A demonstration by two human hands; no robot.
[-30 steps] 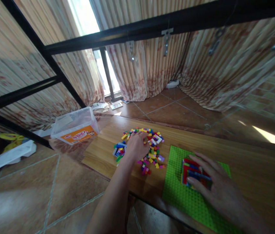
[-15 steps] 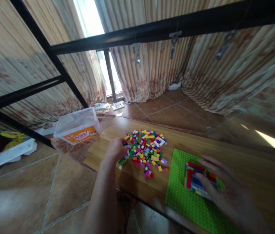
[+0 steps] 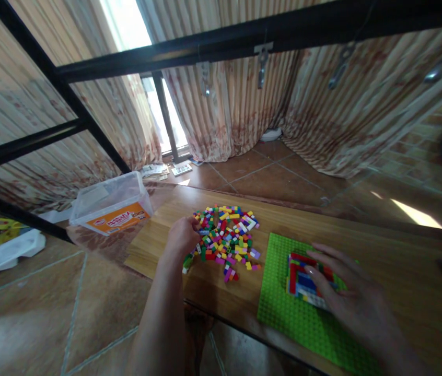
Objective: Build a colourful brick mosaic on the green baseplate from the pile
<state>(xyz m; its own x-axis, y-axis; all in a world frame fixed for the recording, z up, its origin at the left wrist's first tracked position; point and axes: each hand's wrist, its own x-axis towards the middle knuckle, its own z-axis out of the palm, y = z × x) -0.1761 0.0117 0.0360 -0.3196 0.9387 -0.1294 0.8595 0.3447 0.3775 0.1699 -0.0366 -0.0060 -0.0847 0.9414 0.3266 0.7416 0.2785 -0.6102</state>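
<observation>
My left hand [image 3: 183, 234] is at the left edge of a pile of small coloured toy bricks [image 3: 231, 240]. Its fingers are curled and pressed together; whatever is between the fingertips is too small to make out. Over on the right, my right hand [image 3: 348, 292] lies across a low block of stacked bricks [image 3: 303, 282], with red, blue and white pieces showing. Thumb and fingers are stretched apart there, the tips touching the top of the block, and part of it is hidden under the hand. The block sits on a green studded baseplate [image 3: 279, 308].
A wooden tabletop [image 3: 158, 230] carries the pile and the baseplate. Past its left end stands a clear plastic bin [image 3: 113, 201] with an orange label. A black metal frame [image 3: 166, 55] crosses above, in front of striped curtains. White foam packaging [image 3: 5, 256] lies at far left.
The whole view has shifted slightly, moving things to the left. My left hand stays at the pile's left side, and my right hand stays on the brick block.
</observation>
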